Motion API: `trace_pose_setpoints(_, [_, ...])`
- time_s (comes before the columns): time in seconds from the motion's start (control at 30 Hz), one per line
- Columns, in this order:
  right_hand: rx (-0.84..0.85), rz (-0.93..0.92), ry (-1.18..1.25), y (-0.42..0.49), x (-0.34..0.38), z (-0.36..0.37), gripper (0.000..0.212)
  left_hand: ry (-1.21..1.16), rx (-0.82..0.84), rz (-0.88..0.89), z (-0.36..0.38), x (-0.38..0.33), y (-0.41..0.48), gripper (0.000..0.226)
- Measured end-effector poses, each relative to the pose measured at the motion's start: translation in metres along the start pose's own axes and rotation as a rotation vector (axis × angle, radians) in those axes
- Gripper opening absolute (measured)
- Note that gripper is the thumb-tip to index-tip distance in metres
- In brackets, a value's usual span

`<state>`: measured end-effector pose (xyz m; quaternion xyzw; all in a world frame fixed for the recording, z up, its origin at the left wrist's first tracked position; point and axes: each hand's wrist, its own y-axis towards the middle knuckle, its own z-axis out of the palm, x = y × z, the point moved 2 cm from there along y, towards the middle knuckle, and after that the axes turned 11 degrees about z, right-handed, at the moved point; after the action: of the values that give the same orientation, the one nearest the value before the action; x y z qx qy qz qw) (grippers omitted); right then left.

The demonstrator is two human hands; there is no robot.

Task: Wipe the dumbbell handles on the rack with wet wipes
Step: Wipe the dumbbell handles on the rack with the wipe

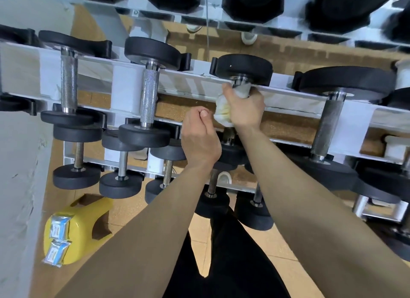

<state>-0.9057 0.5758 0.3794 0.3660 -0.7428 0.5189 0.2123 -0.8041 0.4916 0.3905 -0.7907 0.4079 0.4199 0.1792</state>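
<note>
My right hand [243, 108] grips a white wet wipe [224, 110] wrapped round the handle of a black dumbbell [244, 68] on the middle tier of the white rack [193, 85]. The wipe hides nearly all of that handle; only its chrome collar shows above my fingers. My left hand [199, 138] hovers just left of it with fingers curled and nothing visible in it. Bare knurled handles stand to the left [150, 98] and further left [68, 82]. A darker handle [328, 124] is to the right.
Smaller dumbbells [121, 183] fill the lower tier beneath my arms. Big black dumbbells [253, 5] sit on the top tier. A yellow stool [77, 229] at lower left carries two wipe packets [57, 240]. A grey wall [20, 164] closes the left side.
</note>
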Motion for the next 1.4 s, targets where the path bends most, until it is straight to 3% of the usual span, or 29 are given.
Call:
trace_pose_setpoints(0.07, [0.107, -0.036, -0.171, -0.004, -0.007, 0.001, 0.036, 0.051, -0.011, 0.044, -0.002, -0.001, 0.000, 0.030])
trace_pose_setpoints(0.17, [0.226, -0.059, -0.539, -0.013, -0.020, -0.010, 0.071, 0.194, 0.062, 0.050, -0.007, -0.006, 0.002, 0.034])
trace_pose_setpoints(0.27, [0.262, -0.135, -0.675, -0.031, -0.027, -0.030, 0.050, 0.332, 0.144, 0.021, -0.014, -0.022, 0.001, 0.033])
trace_pose_setpoints(0.43, [0.053, -0.115, -0.444, -0.050, -0.019, -0.073, 0.043, 0.321, 0.229, 0.131, -0.027, -0.058, -0.021, 0.025])
trace_pose_setpoints(0.5, [0.158, -0.031, -0.205, -0.066, -0.013, -0.090, 0.046, 0.157, 0.273, 0.083, -0.031, -0.074, -0.031, 0.026])
trace_pose_setpoints(0.63, [0.491, 0.198, 0.297, -0.110, -0.006, -0.117, 0.040, -0.306, 0.419, -0.230, -0.043, -0.092, -0.043, 0.025])
trace_pose_setpoints(0.7, [0.514, 0.231, 0.339, -0.126, -0.004, -0.126, 0.030, -0.406, 0.488, -0.293, -0.054, -0.097, -0.044, 0.024])
trace_pose_setpoints(0.8, [0.333, 0.272, 0.268, -0.143, -0.005, -0.134, 0.021, -0.477, 0.580, -0.301, -0.070, -0.102, -0.047, 0.022])
trace_pose_setpoints(0.87, [0.294, 0.195, 0.267, -0.155, -0.007, -0.139, 0.017, -0.503, 0.646, -0.291, -0.079, -0.107, -0.049, 0.017])
trace_pose_setpoints(0.97, [0.315, 0.115, 0.263, -0.177, -0.010, -0.149, 0.024, -0.487, 0.695, -0.241, -0.090, -0.117, -0.056, 0.012])
trace_pose_setpoints(1.07, [0.202, 0.118, 0.247, -0.190, -0.008, -0.162, 0.026, -0.486, 0.667, -0.203, -0.096, -0.130, -0.062, 0.012])
trace_pose_setpoints(1.2, [0.112, 0.182, 0.287, -0.204, -0.006, -0.179, 0.031, -0.417, 0.655, 0.047, -0.105, -0.150, -0.067, 0.019])
trace_pose_setpoints(1.3, [0.197, 0.252, 0.443, -0.216, -0.003, -0.189, 0.028, -0.327, 0.655, 0.255, -0.111, -0.163, -0.073, 0.012])
trace_pose_setpoints(1.4, [0.354, 0.200, 0.365, -0.220, -0.005, -0.197, 0.053, -0.266, 0.638, 0.418, -0.116, -0.177, -0.076, 0.007])
